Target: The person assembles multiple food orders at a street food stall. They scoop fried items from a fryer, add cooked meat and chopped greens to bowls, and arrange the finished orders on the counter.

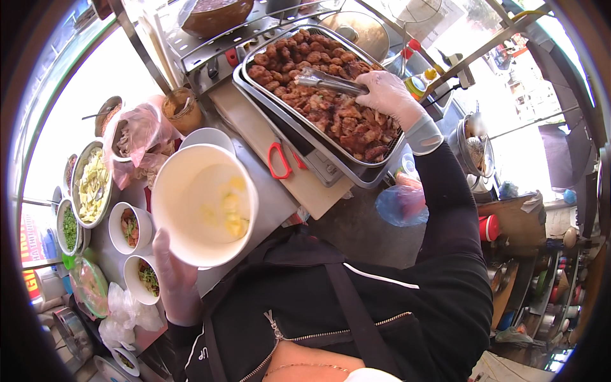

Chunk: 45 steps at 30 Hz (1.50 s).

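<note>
My gloved left hand [177,280] is wrapped round the lower left side of a large white paper bowl [184,184], which is tilted toward me. Its fingers are partly hidden behind the wall. Several pale yellow pieces [235,216] lie on the right of the bowl's bottom. In my gloved right hand [388,95] is a pair of metal tongs [328,81], reaching left over browned meat pieces [356,124]. The meat fills a metal tray [286,113]; whether the tongs' tips grip a piece I cannot tell.
Red-handled scissors [279,160] lie on a cutting board [318,194] beside the tray. At left are two small white bowls with food [129,229], a bowl of shredded vegetable [92,184] and chopped greens [69,228]. A metal rack post [137,41] rises at far left.
</note>
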Tool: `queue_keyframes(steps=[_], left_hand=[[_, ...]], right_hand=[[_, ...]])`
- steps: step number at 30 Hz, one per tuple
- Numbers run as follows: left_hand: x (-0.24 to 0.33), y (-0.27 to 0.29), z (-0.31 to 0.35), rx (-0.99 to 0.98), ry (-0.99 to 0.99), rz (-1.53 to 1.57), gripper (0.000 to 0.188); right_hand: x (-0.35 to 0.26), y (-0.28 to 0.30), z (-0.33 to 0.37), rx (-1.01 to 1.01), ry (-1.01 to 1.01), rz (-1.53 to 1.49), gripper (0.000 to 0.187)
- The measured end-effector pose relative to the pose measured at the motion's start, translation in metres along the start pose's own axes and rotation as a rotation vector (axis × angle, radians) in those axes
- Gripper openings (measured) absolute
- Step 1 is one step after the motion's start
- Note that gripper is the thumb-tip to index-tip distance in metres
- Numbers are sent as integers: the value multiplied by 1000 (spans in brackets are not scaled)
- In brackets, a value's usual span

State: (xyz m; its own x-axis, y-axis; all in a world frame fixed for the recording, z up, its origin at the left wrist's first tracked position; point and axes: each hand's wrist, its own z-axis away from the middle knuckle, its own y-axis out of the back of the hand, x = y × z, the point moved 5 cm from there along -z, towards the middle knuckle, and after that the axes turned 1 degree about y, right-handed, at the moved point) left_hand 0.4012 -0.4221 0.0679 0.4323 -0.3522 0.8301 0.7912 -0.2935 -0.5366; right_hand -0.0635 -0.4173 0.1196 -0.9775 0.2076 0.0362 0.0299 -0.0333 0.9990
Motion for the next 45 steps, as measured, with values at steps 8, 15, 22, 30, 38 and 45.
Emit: queue_keyframes(steps=[8,15,22,30,38,45], left_hand=[[-56,-66,-19,-158,228,-12,63],[-68,-99,-35,-248,369,-74,63],[-66,-115,-48,-305,344,-131,62],[-67,-118,-61,-326,313,-182,64],[-66,-114,-69,-294,330,-220,70],[-60,-117,-67,-339,306,-220,70]], right_hand=[[34,56,69,133,42,-174,36],[22,37,65,33,106,-97,31],[12,25,54,144,115,-13,25],[26,63,87,263,-10,-350,24],[8,58,82,0,-92,-199,31],[0,23,56,22,11,-58,26]])
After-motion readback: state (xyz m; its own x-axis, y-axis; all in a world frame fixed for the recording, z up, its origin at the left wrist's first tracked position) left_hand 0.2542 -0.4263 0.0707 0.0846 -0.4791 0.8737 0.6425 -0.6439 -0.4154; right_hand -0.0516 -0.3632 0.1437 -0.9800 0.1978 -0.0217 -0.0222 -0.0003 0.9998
